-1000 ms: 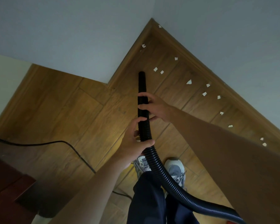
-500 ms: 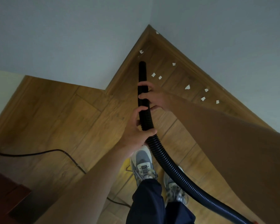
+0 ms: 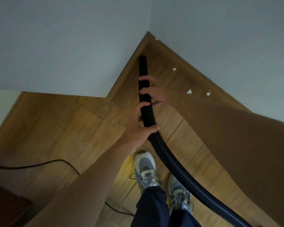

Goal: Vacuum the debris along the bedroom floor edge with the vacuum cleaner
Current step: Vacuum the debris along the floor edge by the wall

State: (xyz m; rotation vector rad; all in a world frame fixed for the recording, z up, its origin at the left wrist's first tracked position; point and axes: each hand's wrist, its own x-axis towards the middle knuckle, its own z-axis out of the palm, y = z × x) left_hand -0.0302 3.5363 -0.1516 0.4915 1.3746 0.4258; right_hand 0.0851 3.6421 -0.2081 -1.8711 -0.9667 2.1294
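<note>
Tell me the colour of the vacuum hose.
Black with a ribbed surface: the vacuum hose shows clearly in the head view, the only one.

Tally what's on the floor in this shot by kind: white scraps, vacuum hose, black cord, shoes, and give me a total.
white scraps: 4
vacuum hose: 1
black cord: 1
shoes: 2
Total: 8

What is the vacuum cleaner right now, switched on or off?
Cannot tell. Only its black hose shows, held by the left hand and right hand; the rest of the machine is out of view.
</note>
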